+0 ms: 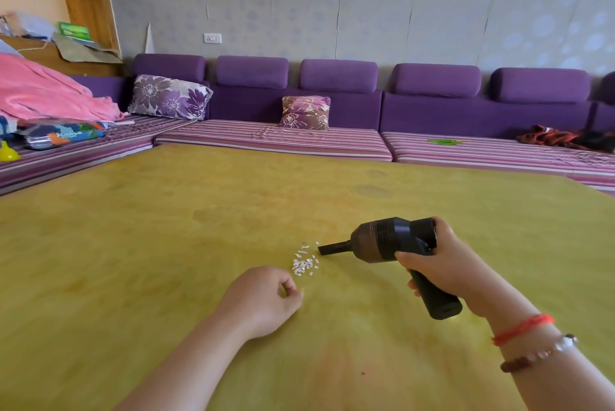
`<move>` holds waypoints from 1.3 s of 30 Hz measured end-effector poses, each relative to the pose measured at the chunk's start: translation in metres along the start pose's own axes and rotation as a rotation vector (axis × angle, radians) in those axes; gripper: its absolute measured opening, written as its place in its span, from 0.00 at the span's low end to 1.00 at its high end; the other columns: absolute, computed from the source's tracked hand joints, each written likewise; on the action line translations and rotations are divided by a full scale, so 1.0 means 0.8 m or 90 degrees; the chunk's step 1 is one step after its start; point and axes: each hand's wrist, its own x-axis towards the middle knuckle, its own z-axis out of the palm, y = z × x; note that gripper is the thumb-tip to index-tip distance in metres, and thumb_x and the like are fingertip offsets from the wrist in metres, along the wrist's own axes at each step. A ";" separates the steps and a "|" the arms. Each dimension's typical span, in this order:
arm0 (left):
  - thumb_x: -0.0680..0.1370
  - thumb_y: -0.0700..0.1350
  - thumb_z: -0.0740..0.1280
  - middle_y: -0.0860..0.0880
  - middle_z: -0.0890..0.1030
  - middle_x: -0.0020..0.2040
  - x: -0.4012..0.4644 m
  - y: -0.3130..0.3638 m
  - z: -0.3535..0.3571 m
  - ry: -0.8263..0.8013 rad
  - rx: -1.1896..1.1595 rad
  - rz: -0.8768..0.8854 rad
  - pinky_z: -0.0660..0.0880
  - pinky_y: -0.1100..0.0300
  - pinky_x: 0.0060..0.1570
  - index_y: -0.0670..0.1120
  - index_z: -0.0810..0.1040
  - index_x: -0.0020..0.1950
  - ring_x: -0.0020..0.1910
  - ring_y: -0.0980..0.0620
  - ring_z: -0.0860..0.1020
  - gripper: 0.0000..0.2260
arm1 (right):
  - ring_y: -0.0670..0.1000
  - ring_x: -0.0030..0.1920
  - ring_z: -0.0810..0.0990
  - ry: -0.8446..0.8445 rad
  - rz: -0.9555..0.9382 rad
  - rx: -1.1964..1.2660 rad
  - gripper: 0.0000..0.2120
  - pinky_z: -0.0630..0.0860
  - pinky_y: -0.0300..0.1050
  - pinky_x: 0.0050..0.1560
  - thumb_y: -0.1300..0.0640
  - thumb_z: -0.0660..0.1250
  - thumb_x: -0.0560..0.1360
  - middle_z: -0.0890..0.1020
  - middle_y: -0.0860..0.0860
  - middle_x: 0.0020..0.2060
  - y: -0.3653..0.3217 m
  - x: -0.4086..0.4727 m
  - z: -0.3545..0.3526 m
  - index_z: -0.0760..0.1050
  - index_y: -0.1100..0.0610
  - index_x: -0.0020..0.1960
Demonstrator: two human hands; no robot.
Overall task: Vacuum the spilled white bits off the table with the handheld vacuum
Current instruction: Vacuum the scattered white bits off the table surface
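A small heap of white bits [304, 262] lies on the yellow table [166, 244], near its middle. My right hand [442, 264] grips the handle of a black handheld vacuum [386, 239]. Its narrow nozzle points left and its tip sits just right of the bits, close to the tabletop. My left hand [263, 297] rests on the table just in front of the bits, fingers curled loosely and holding nothing.
A purple sofa [432, 117] with striped seat cushions wraps the table's far and left sides. A pink blanket [50, 91] and packets lie at the left, dark cloth [562, 139] at the right.
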 end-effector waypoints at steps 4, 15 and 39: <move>0.74 0.54 0.64 0.52 0.70 0.23 0.000 0.001 0.000 -0.001 0.000 -0.001 0.60 0.62 0.25 0.55 0.70 0.29 0.24 0.57 0.67 0.13 | 0.53 0.30 0.82 0.005 -0.001 -0.003 0.20 0.79 0.47 0.30 0.61 0.69 0.72 0.79 0.56 0.42 0.001 0.001 0.000 0.63 0.55 0.58; 0.75 0.53 0.64 0.52 0.69 0.23 -0.002 -0.001 -0.002 -0.003 -0.004 0.018 0.61 0.63 0.26 0.55 0.69 0.30 0.24 0.57 0.66 0.13 | 0.52 0.29 0.83 0.004 -0.005 -0.015 0.20 0.78 0.44 0.26 0.61 0.70 0.71 0.80 0.57 0.43 0.004 0.004 -0.003 0.63 0.54 0.57; 0.73 0.53 0.63 0.53 0.70 0.27 0.021 0.003 -0.002 -0.078 0.071 0.017 0.63 0.59 0.29 0.50 0.68 0.29 0.28 0.54 0.68 0.15 | 0.51 0.29 0.83 -0.035 -0.001 0.025 0.21 0.79 0.44 0.28 0.61 0.71 0.71 0.80 0.56 0.43 0.015 0.010 -0.008 0.64 0.53 0.58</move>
